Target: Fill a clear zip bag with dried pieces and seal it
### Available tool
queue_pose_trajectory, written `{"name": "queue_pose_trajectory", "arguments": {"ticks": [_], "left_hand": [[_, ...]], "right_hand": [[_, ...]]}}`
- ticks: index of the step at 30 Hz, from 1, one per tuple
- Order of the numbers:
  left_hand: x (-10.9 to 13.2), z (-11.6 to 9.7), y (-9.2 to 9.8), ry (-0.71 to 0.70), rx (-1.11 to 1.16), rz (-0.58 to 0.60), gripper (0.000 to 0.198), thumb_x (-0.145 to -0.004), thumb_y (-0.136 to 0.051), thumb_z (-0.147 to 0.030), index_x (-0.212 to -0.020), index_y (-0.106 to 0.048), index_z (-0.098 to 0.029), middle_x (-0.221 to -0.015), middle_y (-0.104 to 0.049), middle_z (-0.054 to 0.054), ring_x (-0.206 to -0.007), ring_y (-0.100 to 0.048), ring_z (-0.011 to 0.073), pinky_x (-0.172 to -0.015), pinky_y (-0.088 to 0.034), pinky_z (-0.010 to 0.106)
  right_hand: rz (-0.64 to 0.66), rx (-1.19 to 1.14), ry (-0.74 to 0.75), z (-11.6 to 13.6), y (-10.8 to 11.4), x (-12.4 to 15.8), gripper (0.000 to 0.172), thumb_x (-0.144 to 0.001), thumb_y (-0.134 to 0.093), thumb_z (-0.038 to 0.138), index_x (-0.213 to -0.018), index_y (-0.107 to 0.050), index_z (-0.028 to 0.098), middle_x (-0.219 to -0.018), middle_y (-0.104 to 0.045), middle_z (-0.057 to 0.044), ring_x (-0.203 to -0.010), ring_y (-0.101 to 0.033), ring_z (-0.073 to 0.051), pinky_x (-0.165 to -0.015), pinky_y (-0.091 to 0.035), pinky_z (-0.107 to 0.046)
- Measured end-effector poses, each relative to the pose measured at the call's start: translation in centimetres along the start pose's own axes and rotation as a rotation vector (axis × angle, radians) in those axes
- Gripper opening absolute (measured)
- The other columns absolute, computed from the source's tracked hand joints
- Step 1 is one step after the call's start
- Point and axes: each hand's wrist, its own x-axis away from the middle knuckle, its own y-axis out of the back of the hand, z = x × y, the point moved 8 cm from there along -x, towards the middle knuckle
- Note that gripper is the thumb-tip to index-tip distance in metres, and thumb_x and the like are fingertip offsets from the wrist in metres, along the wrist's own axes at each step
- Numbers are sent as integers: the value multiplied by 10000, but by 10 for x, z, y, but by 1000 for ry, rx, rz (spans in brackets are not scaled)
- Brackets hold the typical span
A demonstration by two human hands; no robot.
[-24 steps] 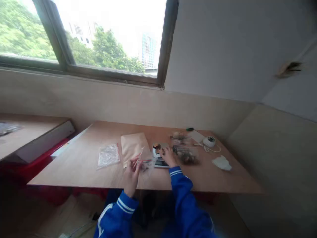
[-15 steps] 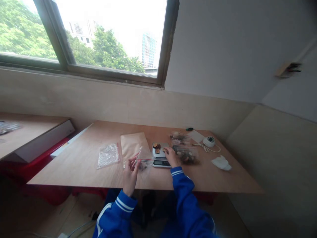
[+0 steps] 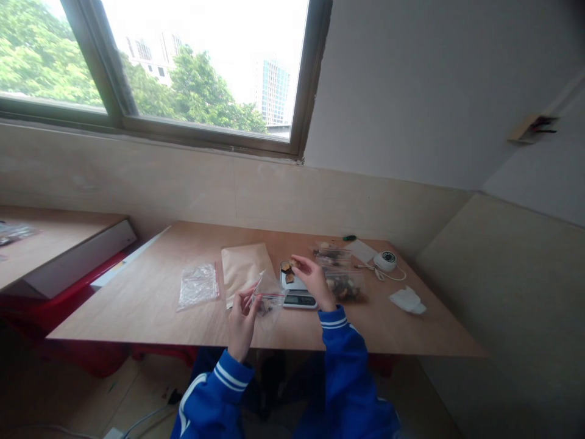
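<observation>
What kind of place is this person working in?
Probably a plain workroom or small packing station rather than a kitchen. A bare wooden table stands under a window, with a small digital scale and clear zip bags on it, and the left hand holds another small bag.

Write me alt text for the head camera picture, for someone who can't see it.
At a wooden table under a window, a person in blue sleeves holds a small clear bag open with the left hand, while the right hand pinches a small brown piece above a digital scale. More clear bags, a brown envelope and a white round device lie around.
</observation>
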Motion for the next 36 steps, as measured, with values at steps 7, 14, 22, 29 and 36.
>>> {"name": "queue_pose_trajectory", "arguments": {"ticks": [7,14,22,29,36], "left_hand": [[4,-6,-1,4,-18,-26,301,-789,-621,-405,-989,-530,-198,-1248,-596,120,-1139,-585,256,-955,-479,419],[3,-12,7,-23,-39,-62,289,-788,-623,-398,-980,-532,-202,-1208,-618,116,-1100,-610,254,-934,-496,419],[5,-13,6,-21,-53,-56,300,-780,-626,-414,-964,-535,-195,-1191,-628,121,-1089,-616,259,-925,-499,427],[4,-18,14,7,-55,-79,315,-763,-639,-438,-935,-529,-199,-1139,-653,120,-1073,-623,267,-883,-516,415],[3,-13,11,14,-41,-60,332,-771,-633,-443,-966,-526,-196,-1175,-635,122,-1078,-619,258,-917,-498,421]], "right_hand": [[301,-64,68,57,-41,19,360,-800,-637,333,-1143,-642,224,-1092,-679,-60,-953,-642,-184,-868,-518,-336],[84,254,32,-3,-17,-1,326,-901,-457,323,-1173,-599,212,-1201,-602,-97,-1117,-563,-202,-960,-458,-363],[198,450,-94,-90,-42,-12,657,-660,-724,237,-1279,-517,164,-1364,-457,-169,-1318,-364,-325,-1077,-296,-482],[141,460,-69,-105,-37,-16,436,-761,-567,141,-1196,-575,172,-1185,-597,-122,-1167,-510,-255,-1022,-360,-433],[66,423,-49,-106,-13,-7,260,-800,-511,134,-1006,-666,165,-1044,-675,-99,-1005,-609,-222,-928,-448,-396]]}}
